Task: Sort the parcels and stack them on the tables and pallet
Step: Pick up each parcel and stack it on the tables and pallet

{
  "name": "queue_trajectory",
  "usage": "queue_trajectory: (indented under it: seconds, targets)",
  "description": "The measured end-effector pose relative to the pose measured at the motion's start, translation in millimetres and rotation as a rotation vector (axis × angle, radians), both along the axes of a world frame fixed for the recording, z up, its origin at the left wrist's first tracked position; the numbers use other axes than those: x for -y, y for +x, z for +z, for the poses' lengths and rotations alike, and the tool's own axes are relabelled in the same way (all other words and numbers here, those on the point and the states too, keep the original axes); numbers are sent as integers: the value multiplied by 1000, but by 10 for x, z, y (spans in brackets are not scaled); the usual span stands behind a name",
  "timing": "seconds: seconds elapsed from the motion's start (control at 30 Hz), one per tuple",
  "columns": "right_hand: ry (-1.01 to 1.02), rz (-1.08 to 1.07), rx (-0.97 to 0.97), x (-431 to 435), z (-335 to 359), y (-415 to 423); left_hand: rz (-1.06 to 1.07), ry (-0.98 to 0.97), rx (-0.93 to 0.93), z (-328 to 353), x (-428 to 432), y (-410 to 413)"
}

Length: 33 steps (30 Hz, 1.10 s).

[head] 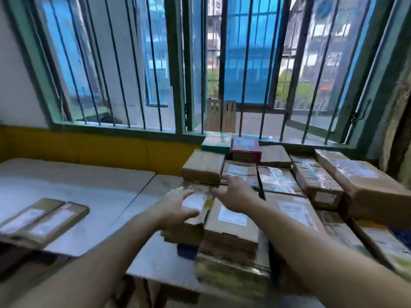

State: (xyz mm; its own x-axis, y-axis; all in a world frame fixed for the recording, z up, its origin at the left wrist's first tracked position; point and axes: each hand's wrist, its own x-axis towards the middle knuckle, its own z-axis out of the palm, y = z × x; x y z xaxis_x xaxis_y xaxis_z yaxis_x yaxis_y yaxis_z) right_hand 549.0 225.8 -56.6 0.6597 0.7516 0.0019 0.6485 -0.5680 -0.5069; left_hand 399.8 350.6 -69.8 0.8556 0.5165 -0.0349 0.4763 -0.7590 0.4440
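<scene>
Left hand (178,205) and right hand (233,195), both released, above boxy taped cardboard parcels (231,230)

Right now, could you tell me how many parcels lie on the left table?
2: the left parcel lies at the near edge, the right parcel beside it. Others may be out of frame.

parcel sorting room | taped labelled cartons (231,221) | tables (93,192) | barred window (155,63)
</scene>
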Motion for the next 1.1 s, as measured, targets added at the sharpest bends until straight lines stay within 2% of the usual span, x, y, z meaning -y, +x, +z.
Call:
queue_trajectory:
  seconds: [0.27, 0.43, 0.8, 1.1]
  targets:
    - [-93, 206, -28, -1626, -242, -1436, 213, -90, -35, -200, -1266, -1757]
    - [-129, 331, -44, -2393, -459, -2007, 343, -188, -69, -443, -1940, -2474]
    - [-164, 497, -135, -4313, -928, -2316, 559, -265, -131, -945, -3502, -2786]
    - [-304, 576, -158, -5683, -1385, -2567, 612, -314, -241, -1235, -4809, -3042]
